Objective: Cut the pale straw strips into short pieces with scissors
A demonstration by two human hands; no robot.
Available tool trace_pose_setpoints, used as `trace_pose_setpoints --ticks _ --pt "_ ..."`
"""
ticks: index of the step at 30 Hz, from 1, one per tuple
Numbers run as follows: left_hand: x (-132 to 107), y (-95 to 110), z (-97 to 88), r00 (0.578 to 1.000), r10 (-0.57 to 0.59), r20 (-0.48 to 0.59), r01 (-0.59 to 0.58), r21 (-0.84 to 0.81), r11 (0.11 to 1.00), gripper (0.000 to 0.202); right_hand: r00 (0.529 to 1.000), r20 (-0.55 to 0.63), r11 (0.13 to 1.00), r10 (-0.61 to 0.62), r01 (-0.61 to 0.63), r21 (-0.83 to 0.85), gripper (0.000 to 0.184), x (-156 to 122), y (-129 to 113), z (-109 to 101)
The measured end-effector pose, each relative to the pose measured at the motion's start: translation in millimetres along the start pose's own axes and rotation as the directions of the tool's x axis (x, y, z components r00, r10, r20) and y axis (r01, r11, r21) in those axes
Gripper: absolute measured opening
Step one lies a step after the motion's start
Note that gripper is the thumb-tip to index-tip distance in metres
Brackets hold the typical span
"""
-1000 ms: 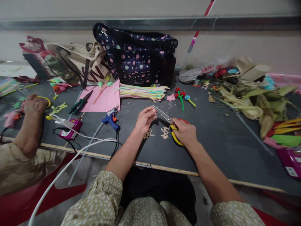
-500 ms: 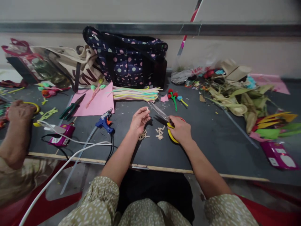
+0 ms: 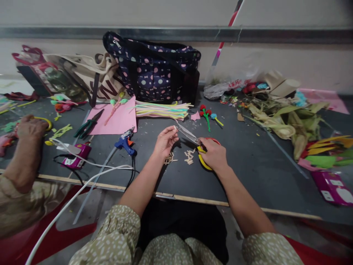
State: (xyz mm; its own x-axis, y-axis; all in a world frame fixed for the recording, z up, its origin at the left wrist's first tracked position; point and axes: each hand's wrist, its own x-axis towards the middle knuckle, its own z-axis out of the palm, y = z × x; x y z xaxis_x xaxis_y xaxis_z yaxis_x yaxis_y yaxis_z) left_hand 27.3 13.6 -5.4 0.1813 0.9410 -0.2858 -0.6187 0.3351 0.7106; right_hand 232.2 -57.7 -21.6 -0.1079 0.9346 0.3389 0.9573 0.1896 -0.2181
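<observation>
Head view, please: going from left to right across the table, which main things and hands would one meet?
Another person's hand, dark green pliers, blue glue gun, left hand, right heap of small pale pieces, right hand, pale green leaves.

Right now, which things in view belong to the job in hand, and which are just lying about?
In the job, judging by the hands:
scissors, in the right hand
small pale piece, in the left hand's fingertips
two little piles of beige pieces, on the table

Seemingly just lying about:
blue glue gun
pliers
pink sheet
polka-dot bag
</observation>
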Motion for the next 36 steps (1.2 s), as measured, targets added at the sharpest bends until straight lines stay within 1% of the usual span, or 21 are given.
trace_pose_setpoints --ticks 5,10,17,22,24,27,29,31,34,36 --pt "-1.5 0.1 1.4 1.000 -0.005 -0.010 0.005 0.006 1.000 0.027 1.000 -0.020 0.999 -0.014 0.014 -0.037 0.030 -0.8 0.5 2.1" --pt "-2.1 0.5 2.2 1.000 0.019 -0.006 -0.019 0.041 0.999 0.028 1.000 -0.014 0.998 -0.023 0.022 -0.062 0.030 -1.3 0.8 3.1" --pt "-0.4 -1.2 -0.1 0.999 0.037 -0.004 -0.036 0.057 0.998 0.028 1.000 -0.014 0.998 -0.026 0.025 -0.055 0.031 -1.6 1.2 2.8" --pt "-1.1 0.6 0.7 0.999 0.032 -0.026 -0.030 0.067 0.997 0.027 1.000 0.003 0.999 -0.029 0.030 -0.030 0.030 -1.3 1.4 2.5" --pt "-2.1 2.0 1.4 0.999 0.028 -0.031 -0.026 0.063 0.998 0.027 1.000 -0.003 1.000 0.013 -0.013 -0.020 0.030 -0.9 2.1 3.0" --pt "-2.8 2.6 1.8 0.999 0.026 -0.022 -0.025 0.061 0.998 0.028 0.991 -0.044 0.991 0.125 -0.126 -0.038 0.030 -0.6 4.0 3.7" --pt "-2.6 1.8 1.5 0.999 0.034 -0.016 -0.033 0.071 0.997 0.029 0.988 -0.053 0.987 0.148 -0.151 -0.054 0.028 -0.8 4.7 3.7" --pt "-2.0 0.2 1.3 0.999 0.044 -0.021 -0.042 0.091 0.995 0.030 0.993 -0.049 0.993 0.105 -0.107 -0.050 0.028 -1.2 4.0 3.5" --pt "-1.1 -2.3 1.3 0.998 0.060 -0.029 -0.056 0.116 0.992 0.030 0.999 -0.043 0.999 0.003 -0.005 -0.046 0.031 -1.8 1.0 3.4" --pt "-0.7 -3.4 1.2 0.997 0.070 -0.028 -0.066 0.125 0.990 0.029 0.999 -0.032 0.997 -0.033 0.030 -0.070 0.031 -1.7 -0.9 3.4"
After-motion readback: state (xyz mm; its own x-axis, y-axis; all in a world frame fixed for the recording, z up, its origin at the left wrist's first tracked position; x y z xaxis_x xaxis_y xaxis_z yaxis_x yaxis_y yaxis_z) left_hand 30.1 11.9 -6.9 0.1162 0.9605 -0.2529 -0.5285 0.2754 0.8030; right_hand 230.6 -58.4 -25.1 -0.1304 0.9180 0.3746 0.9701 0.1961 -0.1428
